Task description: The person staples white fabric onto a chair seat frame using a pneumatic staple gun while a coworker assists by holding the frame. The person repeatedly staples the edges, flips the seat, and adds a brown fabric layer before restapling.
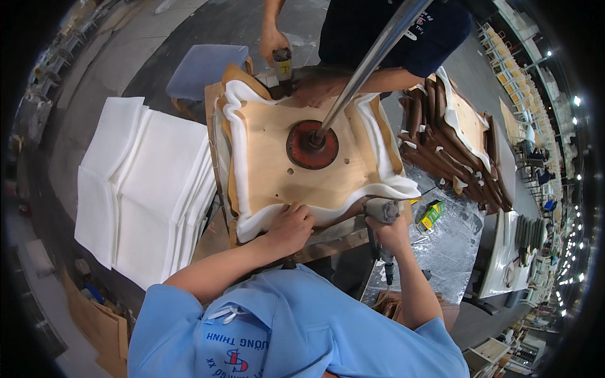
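A plywood seat panel lies under a round dark red pressing disc at the end of a metal rod. White padding wraps around the panel's edges, with brown cover material outside it. My left hand is closed on the near edge of the padding, fingers curled over it. At the near right corner my right hand grips a staple gun, its nose against the cover's edge. Across the panel, a co-worker's hand holds another staple gun; their other hand presses the far edge.
A stack of white padding sheets stands at left. Brown padded covers are piled at right, beyond a plastic-wrapped table with a green and yellow box. A grey-blue plastic-topped stool stands at far left.
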Available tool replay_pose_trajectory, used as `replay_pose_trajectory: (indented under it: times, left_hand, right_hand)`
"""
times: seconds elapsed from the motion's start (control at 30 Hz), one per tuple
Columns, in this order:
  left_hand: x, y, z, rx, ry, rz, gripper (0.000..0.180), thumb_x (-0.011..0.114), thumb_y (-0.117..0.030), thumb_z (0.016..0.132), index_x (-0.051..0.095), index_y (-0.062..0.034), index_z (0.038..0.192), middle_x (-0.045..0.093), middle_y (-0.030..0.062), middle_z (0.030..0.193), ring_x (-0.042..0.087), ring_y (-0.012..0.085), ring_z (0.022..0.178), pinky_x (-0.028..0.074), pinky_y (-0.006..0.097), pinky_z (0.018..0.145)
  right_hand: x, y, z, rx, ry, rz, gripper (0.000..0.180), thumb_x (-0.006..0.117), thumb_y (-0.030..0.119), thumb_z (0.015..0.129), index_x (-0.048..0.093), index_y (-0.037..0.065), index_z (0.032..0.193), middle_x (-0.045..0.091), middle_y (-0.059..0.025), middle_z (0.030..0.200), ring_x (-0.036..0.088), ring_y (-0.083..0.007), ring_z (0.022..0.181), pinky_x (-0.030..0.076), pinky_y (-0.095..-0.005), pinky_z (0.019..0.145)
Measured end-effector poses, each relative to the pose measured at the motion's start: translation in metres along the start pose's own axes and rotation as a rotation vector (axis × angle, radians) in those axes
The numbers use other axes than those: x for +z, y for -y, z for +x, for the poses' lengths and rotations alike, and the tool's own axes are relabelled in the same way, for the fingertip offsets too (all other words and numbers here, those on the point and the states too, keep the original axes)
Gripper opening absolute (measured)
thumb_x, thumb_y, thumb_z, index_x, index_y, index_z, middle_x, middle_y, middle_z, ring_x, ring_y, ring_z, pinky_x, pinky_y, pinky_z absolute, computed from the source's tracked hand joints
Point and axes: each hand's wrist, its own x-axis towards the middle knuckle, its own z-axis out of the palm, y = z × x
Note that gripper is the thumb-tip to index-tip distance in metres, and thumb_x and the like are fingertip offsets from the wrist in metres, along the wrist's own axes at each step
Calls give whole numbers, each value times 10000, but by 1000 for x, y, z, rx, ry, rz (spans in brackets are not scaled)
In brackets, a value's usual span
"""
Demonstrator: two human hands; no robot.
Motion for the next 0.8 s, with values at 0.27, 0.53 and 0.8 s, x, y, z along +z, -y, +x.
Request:
replay_pose_trajectory:
  times: [0.27,0.53,0.8]
  left_hand:
    - [0,20,9,167,53,166,241,793,-309,929,764,-71,955,659,134,1111,595,347,1150,508,509,968]
    - [-4,40,14,273,110,97,212,799,-292,907,768,-83,885,677,100,1010,623,323,1109,514,477,944]
    - [-2,52,14,93,-118,-188,143,806,-216,902,783,-76,884,650,108,1006,593,331,1082,485,486,933]
  right_hand:
    - [9,9,0,75,-50,-61,422,903,155,863,785,24,1246,822,-142,1167,775,-296,1104,592,-423,980]
    - [13,7,3,89,-80,-104,459,903,133,867,737,13,1277,805,-119,1107,768,-263,993,614,-403,861]
    - [23,35,-31,275,-19,-14,319,858,129,950,737,21,1224,732,-24,891,639,-108,655,548,-319,619]
